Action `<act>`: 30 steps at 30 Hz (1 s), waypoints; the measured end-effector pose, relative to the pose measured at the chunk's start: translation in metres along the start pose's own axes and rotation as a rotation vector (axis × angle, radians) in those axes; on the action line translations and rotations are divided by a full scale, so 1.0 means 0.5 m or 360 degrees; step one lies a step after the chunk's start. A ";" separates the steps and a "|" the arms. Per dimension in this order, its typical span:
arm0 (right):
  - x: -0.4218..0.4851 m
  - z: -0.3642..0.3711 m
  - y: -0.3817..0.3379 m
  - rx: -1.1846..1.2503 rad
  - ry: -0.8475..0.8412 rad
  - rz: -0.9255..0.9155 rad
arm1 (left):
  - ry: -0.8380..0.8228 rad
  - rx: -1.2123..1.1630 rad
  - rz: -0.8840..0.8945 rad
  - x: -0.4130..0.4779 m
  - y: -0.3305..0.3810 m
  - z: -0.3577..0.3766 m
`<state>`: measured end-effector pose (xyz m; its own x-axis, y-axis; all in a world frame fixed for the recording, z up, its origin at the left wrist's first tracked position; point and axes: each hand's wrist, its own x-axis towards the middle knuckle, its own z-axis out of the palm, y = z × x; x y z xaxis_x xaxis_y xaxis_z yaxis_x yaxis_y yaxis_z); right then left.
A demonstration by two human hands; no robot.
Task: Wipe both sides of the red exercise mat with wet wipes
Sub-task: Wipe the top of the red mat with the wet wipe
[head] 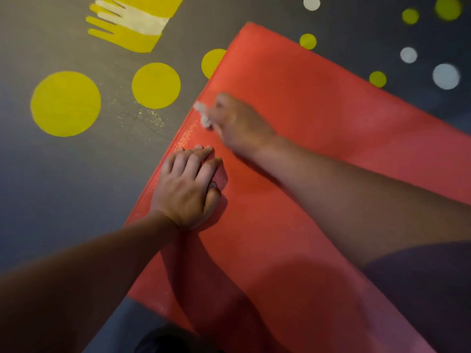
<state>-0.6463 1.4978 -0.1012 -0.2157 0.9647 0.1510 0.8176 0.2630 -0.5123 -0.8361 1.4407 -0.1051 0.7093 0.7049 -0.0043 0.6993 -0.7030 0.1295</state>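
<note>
Grey floor [76, 187]; red mat [318, 110] mid-wipe. Left hand [186, 189] flat, fingers [196, 159] pressing; right hand [239, 123], blurred, seemingly pinches wipe [202, 114] beyond them. I'd sweep onward.

**Looks like a gym or play room**

The dark grey floor [63, 187] is marked with flat yellow circles [65, 103] and white circles [446, 76] of mixed sizes. It also has a large yellow hand shape [132, 21] with a pale band across it. A red exercise mat [293, 98] lies spread on it.
</note>
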 end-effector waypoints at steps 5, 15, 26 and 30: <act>0.055 -0.024 0.056 -0.0235 0.0248 0.0649 | 0.0002 -0.0028 0.0010 0.002 -0.002 0.001; 0.081 -0.044 0.058 -0.0224 0.0023 0.0312 | 0.0054 -0.0103 0.0009 0.000 -0.005 0.005; 0.084 0.001 -0.016 -0.0166 -0.0538 -0.0398 | 0.0051 -0.0123 0.0020 -0.001 -0.012 0.007; 0.120 -0.066 0.136 -0.0469 0.0032 0.0166 | 0.0065 -0.0160 0.0037 -0.002 -0.014 0.011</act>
<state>-0.5861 1.5730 -0.0989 -0.1144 0.9851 0.1285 0.9548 0.1448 -0.2595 -0.8414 1.4445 -0.1113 0.7198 0.6930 0.0398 0.6688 -0.7077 0.2279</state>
